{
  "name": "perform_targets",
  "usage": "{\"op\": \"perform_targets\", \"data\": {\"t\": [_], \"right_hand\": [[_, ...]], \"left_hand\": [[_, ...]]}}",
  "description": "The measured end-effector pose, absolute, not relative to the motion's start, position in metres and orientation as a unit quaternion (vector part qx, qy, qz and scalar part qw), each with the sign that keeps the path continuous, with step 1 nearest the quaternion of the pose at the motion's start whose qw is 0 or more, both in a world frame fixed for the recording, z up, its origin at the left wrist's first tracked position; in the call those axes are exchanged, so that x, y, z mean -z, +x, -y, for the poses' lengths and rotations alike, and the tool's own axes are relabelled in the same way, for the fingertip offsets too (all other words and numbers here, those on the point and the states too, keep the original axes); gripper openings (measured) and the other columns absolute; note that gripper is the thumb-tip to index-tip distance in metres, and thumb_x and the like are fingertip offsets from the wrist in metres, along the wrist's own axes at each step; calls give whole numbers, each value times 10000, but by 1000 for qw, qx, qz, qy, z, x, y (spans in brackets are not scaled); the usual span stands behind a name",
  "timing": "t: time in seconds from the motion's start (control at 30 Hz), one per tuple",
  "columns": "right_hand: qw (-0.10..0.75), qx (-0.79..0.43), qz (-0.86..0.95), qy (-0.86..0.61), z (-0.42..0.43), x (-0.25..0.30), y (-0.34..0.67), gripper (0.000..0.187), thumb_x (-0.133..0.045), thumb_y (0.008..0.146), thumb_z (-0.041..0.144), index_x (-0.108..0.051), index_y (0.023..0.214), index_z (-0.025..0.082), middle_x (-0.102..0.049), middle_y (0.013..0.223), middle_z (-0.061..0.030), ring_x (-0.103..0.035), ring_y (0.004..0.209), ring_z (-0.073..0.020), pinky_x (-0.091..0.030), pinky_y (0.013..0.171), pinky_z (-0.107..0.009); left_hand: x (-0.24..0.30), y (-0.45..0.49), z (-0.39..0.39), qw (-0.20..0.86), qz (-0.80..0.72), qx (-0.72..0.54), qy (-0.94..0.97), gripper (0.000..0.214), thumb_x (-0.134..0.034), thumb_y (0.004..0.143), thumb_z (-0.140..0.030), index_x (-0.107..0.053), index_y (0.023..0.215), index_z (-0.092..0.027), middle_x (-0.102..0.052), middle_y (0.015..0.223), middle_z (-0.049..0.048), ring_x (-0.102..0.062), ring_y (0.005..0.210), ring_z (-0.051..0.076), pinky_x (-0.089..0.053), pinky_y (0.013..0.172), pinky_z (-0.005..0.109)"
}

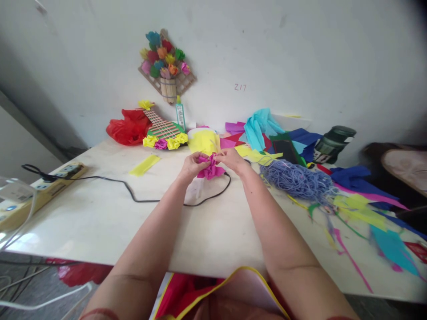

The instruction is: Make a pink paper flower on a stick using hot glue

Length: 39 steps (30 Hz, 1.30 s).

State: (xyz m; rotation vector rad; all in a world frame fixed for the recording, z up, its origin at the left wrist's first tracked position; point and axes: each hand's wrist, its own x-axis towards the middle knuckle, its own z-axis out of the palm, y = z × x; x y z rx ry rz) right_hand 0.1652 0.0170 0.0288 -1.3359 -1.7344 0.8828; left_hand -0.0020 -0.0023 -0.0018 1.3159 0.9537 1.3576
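Observation:
A magenta crepe paper flower [211,170] is held between my two hands above the middle of the table. My left hand [194,165] pinches its left side, fingers closed on the ruffled paper. From the right, my right hand [230,158] pinches the flower's upper edge. A black cord [213,201] loops on the table just below the flower, and a pale, translucent item [194,190] lies under it, its kind unclear. Behind the hands is a yellow piece of paper or cloth [204,141].
A power strip [55,184] lies at the left edge. A craft guitar shape with paper flowers [163,129] and a red plastic bag [128,128] stand at the back. Tangled blue-grey string [296,180], a dark green bottle [334,143] and coloured paper scraps [393,246] cover the right side.

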Motion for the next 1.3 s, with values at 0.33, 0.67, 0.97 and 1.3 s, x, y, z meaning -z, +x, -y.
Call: {"op": "perform_targets", "data": {"t": [0.33, 0.67, 0.97, 1.3], "right_hand": [[386, -338, 673, -533, -18, -28, 163, 55, -624, 616, 190, -570, 613, 180, -524, 567, 46, -521, 598, -120, -414, 615, -250], [389, -252, 693, -552, -22, -28, 161, 120, -604, 632, 115, -579, 714, 198, -597, 687, 21, -565, 695, -147, -427, 658, -253], [361, -274, 704, -547, -15, -31, 160, 123, -581, 687, 226, -534, 578, 197, -480, 553, 34, -444, 582, -119, -322, 552, -249], [362, -266, 692, -565, -14, -33, 159, 206, -652, 669, 318, -541, 545, 197, -483, 549, 19, -458, 606, -127, -337, 566, -255]], "left_hand": [[-3, 1, 6, 481, -404, -549, 551, 405, -857, 505, -314, -625, 788, -140, -661, 608, -1, -618, 535, 130, -470, 554, 244], [3, -1, 0, 480, -396, -559, 548, 396, -840, 494, -311, -648, 793, -135, -667, 633, -4, -620, 564, 123, -496, 609, 255], [0, 0, 1, 464, -405, -569, 545, 414, -850, 491, -322, -637, 795, -140, -667, 644, -2, -631, 578, 131, -501, 604, 257], [-1, 2, 2, 463, -419, -568, 536, 387, -842, 490, -266, -643, 796, -139, -676, 626, -3, -628, 555, 124, -500, 581, 245]]}}
